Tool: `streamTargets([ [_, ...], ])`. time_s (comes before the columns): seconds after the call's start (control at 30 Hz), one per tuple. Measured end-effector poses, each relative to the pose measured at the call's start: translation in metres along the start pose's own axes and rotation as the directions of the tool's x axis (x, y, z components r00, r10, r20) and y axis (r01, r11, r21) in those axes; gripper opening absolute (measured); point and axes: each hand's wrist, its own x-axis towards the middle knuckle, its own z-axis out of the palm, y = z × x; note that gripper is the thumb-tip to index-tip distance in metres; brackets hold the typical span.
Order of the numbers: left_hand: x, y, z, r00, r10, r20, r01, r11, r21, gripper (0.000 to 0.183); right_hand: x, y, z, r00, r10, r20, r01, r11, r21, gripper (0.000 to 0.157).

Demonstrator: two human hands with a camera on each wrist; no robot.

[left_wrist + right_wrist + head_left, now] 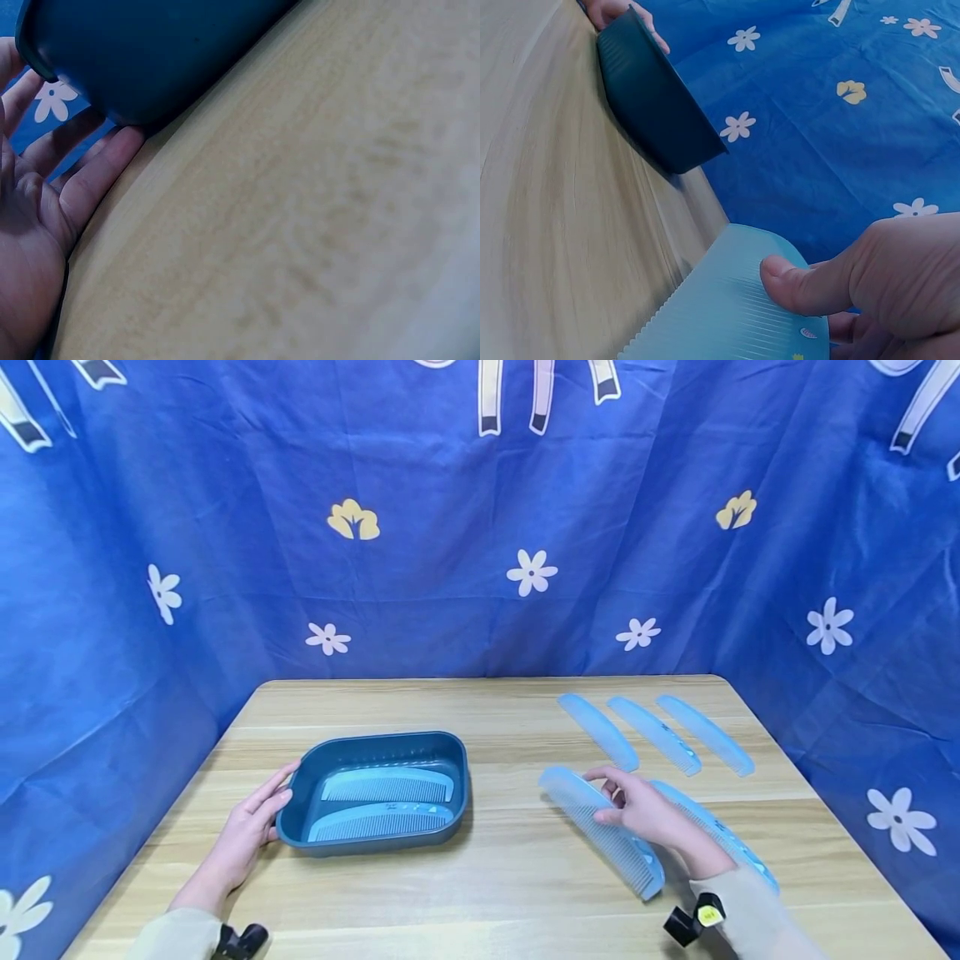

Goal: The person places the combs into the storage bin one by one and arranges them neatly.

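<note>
My left hand [243, 831] touches the left end of a dark teal basin [375, 842], its fingers fairly straight against the rim and outer wall. Inside the basin lie two light blue combs, a farther comb [390, 783] and a nearer comb [378, 821]. My right hand [641, 806] pinches another light blue comb [739, 292] by its back edge, the thumb flat on its face, the other fingers mostly hidden behind. This comb is tilted, teeth toward the left and the table. Under my right forearm, a further comb [738, 846] lies partly covered on the table.
Three more combs lie slanted at the back right: a left one [598, 731], a middle one [656, 735] and a right one [705, 735]. The wooden table [495, 893] meets a blue patterned curtain [450, 593] at the back and sides.
</note>
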Motion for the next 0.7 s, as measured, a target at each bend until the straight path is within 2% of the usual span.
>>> streamTargets([
  [0.33,-0.002,0.001,0.001,1.0,-0.011,-0.002,0.011,1.0,-0.018,0.05,0.015,-0.012,0.009,0.999,-0.041,-0.01,0.041,0.998,0.055,0.05],
  [0.53,0.0,0.002,0.002,1.0,-0.01,-0.007,0.01,0.999,0.03,0.05,0.024,-0.017,0.017,0.994,-0.1,-0.046,0.104,0.991,0.085,0.051],
  [0.7,-0.001,0.002,0.002,0.999,-0.027,-0.018,0.028,0.998,0.054,0.05,0.032,-0.022,0.024,0.991,-0.117,-0.07,0.124,0.987,0.107,0.05],
])
